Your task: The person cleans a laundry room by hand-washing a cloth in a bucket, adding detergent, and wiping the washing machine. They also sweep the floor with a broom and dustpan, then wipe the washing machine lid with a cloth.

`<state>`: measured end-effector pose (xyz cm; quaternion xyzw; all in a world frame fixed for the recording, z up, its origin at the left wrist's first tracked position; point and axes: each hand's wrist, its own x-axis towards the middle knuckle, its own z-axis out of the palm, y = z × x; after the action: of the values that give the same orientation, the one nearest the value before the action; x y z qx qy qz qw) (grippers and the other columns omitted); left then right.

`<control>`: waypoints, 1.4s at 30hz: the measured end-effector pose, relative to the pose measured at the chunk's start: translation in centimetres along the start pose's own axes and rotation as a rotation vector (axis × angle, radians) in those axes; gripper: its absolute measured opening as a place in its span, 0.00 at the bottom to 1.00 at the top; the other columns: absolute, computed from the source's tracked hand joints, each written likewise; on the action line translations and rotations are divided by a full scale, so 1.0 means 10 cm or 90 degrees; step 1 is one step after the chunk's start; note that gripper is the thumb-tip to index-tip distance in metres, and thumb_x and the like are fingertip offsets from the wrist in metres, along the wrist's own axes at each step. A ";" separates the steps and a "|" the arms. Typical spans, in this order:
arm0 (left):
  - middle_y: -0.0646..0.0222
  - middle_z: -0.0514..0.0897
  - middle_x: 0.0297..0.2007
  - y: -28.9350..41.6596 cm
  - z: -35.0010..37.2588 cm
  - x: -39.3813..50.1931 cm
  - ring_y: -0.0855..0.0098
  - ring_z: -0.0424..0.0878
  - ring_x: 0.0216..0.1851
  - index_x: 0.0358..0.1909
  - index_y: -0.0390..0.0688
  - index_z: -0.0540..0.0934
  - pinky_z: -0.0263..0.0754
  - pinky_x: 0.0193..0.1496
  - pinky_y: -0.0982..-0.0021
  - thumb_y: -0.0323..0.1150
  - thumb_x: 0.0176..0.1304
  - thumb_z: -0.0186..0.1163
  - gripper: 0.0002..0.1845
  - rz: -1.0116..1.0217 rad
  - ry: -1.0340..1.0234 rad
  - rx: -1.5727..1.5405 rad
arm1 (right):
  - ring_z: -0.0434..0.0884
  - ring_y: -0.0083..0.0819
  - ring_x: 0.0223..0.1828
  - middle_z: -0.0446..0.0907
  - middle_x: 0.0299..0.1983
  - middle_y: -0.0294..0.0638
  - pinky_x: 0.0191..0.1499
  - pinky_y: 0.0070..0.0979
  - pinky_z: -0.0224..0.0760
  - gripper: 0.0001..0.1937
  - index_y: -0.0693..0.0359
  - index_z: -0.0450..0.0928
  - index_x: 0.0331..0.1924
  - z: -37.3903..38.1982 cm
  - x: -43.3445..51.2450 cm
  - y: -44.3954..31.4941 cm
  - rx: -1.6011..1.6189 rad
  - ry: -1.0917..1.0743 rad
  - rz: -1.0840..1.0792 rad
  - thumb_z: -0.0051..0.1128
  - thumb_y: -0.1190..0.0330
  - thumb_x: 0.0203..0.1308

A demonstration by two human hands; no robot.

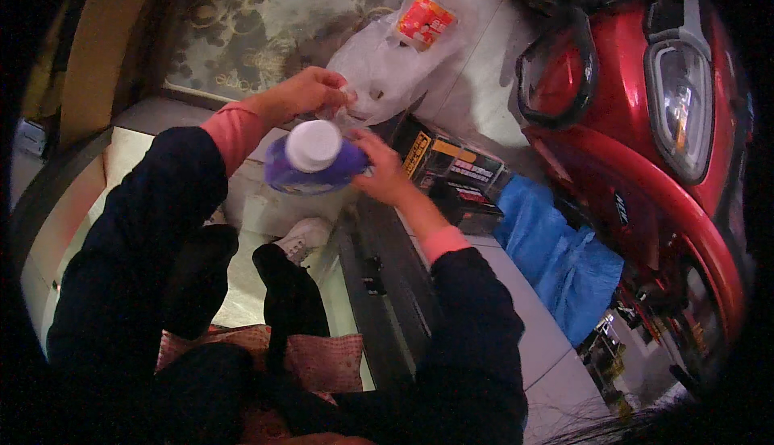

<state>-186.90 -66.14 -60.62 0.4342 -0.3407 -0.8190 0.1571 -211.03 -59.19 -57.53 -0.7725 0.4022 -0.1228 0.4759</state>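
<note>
A purple plastic bottle (332, 182) with a white screw cap (314, 146) is in front of me, its cap towards the camera. My right hand (382, 165) grips the bottle's side, the fingertips partly hidden behind it. Just above the bottle, my left hand (315, 93) pinches the edge of a thin translucent plastic bag (369, 61) between thumb and fingers. Inside the far end of the bag lies a package with a red and orange label (426, 22), bearing writing. The near part of the bag reaches down between both hands.
A patterned doormat (260, 28) lies beyond my hands. Printed cardboard boxes (453, 170) stand to the right, beside a blue plastic sheet or bag (556, 251). A red vehicle (629, 82) with a headlight takes up the right side. A dark metal door track (387, 276) runs near my shoe (305, 238).
</note>
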 end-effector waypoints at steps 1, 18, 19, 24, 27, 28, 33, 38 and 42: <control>0.77 0.78 0.27 -0.04 -0.04 -0.04 0.81 0.74 0.29 0.50 0.42 0.78 0.67 0.35 0.76 0.41 0.65 0.60 0.17 -0.006 0.064 -0.040 | 0.78 0.38 0.54 0.74 0.56 0.49 0.52 0.28 0.75 0.26 0.64 0.74 0.51 -0.14 -0.02 0.00 0.121 -0.028 0.077 0.67 0.76 0.43; 0.74 0.82 0.30 -0.17 0.37 -0.30 0.80 0.76 0.32 0.61 0.50 0.68 0.70 0.37 0.74 0.37 0.70 0.51 0.19 0.111 0.349 -0.366 | 0.81 0.52 0.43 0.81 0.42 0.56 0.50 0.41 0.71 0.21 0.70 0.74 0.45 -0.51 0.60 0.54 -0.037 0.457 0.442 0.58 0.66 0.47; 0.75 0.81 0.30 -0.18 0.39 -0.30 0.80 0.76 0.32 0.61 0.50 0.68 0.69 0.36 0.75 0.37 0.70 0.52 0.19 0.142 0.344 -0.360 | 0.81 0.55 0.44 0.81 0.41 0.59 0.51 0.41 0.71 0.22 0.70 0.76 0.43 -0.39 0.58 0.59 -0.138 0.304 0.601 0.59 0.61 0.46; 0.69 0.83 0.31 -0.35 0.60 -0.39 0.79 0.76 0.30 0.64 0.45 0.66 0.69 0.34 0.76 0.37 0.70 0.54 0.23 0.125 0.200 -0.257 | 0.82 0.54 0.45 0.82 0.39 0.60 0.50 0.45 0.73 0.26 0.72 0.80 0.41 -0.07 0.58 0.89 -0.208 0.033 0.690 0.65 0.56 0.45; 0.70 0.83 0.32 -0.42 0.73 -0.42 0.79 0.76 0.32 0.65 0.46 0.65 0.70 0.35 0.75 0.36 0.70 0.54 0.23 0.132 0.154 -0.218 | 0.80 0.54 0.49 0.80 0.44 0.58 0.53 0.47 0.72 0.28 0.67 0.76 0.50 -0.10 0.57 1.02 -0.185 0.044 0.729 0.66 0.57 0.48; 0.70 0.83 0.32 -0.42 0.76 -0.44 0.78 0.77 0.34 0.66 0.47 0.65 0.71 0.37 0.75 0.36 0.71 0.53 0.23 0.126 0.130 -0.202 | 0.79 0.54 0.51 0.79 0.47 0.57 0.54 0.48 0.71 0.30 0.65 0.74 0.54 -0.15 0.55 1.03 -0.259 0.058 0.707 0.67 0.57 0.49; 0.72 0.83 0.32 -0.27 1.05 -0.60 0.80 0.76 0.36 0.65 0.47 0.66 0.69 0.40 0.76 0.36 0.71 0.53 0.22 0.147 0.068 -0.218 | 0.70 0.48 0.62 0.68 0.61 0.50 0.59 0.44 0.68 0.39 0.59 0.62 0.64 -0.58 0.47 0.77 -0.399 0.038 0.764 0.70 0.58 0.49; 0.73 0.83 0.33 -0.11 1.29 -0.70 0.82 0.73 0.34 0.65 0.46 0.66 0.67 0.38 0.76 0.34 0.71 0.52 0.22 0.131 0.045 -0.228 | 0.68 0.49 0.63 0.63 0.65 0.46 0.60 0.48 0.67 0.47 0.56 0.55 0.69 -0.89 0.57 0.62 -0.387 0.121 0.678 0.73 0.57 0.45; 0.71 0.83 0.33 -0.19 1.19 -0.74 0.79 0.77 0.36 0.65 0.46 0.66 0.69 0.40 0.75 0.35 0.71 0.52 0.22 0.127 0.063 -0.142 | 0.64 0.52 0.66 0.57 0.69 0.50 0.63 0.47 0.64 0.58 0.56 0.44 0.72 -0.85 0.73 0.84 -0.372 0.170 0.807 0.76 0.54 0.39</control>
<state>-192.28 -55.69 -52.83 0.4176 -0.2810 -0.8098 0.3014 -215.41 -71.82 -61.56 -0.4638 0.8456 0.1972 0.1758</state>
